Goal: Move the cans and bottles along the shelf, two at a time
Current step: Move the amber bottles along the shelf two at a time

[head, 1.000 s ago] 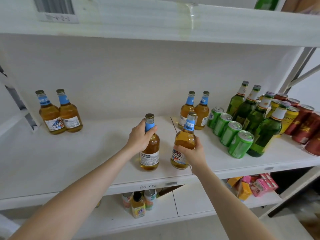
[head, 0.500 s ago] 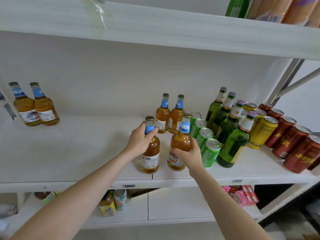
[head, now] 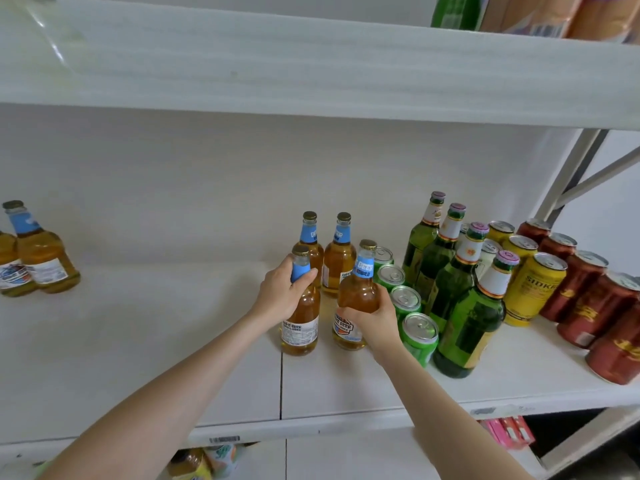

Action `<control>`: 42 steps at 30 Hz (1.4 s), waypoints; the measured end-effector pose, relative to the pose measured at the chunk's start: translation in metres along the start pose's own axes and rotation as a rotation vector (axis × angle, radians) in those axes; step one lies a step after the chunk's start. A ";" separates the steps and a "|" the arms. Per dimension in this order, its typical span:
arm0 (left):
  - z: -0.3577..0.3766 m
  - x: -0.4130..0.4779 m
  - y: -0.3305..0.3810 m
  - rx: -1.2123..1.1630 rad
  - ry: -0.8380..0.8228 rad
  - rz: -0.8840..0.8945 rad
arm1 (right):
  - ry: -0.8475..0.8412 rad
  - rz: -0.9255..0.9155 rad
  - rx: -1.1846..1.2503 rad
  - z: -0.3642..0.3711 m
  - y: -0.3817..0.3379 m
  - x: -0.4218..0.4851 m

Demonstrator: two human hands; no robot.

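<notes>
Midway along the shelf (head: 138,341), left grip (head: 280,299) and right grip (head: 375,320) are each clasping an amber bottle (head: 301,327), likely awaiting carrying left together.

A left hand (head: 280,299) is covering the neck of the first amber bottle (head: 301,327), while a right hand (head: 375,323) is masking part of the label of the second amber bottle (head: 358,289). The left edge is cutting off a far bottle (head: 7,268), and the right edge is clipping a red can (head: 613,355).
</notes>
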State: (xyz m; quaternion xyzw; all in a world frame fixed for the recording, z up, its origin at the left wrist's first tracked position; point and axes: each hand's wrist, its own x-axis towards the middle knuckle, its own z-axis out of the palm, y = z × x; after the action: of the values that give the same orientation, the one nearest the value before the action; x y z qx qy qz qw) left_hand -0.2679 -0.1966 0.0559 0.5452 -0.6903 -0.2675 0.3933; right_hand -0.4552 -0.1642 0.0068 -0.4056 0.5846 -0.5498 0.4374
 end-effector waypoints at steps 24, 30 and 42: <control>0.013 0.038 -0.029 -0.109 -0.037 0.072 | -0.053 -0.120 -0.035 0.012 0.019 0.038; 0.013 0.007 -0.066 -0.427 -0.084 -0.132 | -0.059 -0.173 -0.049 0.006 0.041 0.025; 0.064 -0.036 -0.122 -0.175 0.116 -0.152 | 0.010 -0.231 -0.084 0.015 0.062 0.019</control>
State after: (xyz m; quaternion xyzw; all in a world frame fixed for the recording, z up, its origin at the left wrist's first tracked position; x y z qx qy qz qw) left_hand -0.2517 -0.1978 -0.0861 0.5740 -0.5972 -0.3239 0.4572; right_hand -0.4461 -0.1829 -0.0560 -0.4856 0.5586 -0.5737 0.3508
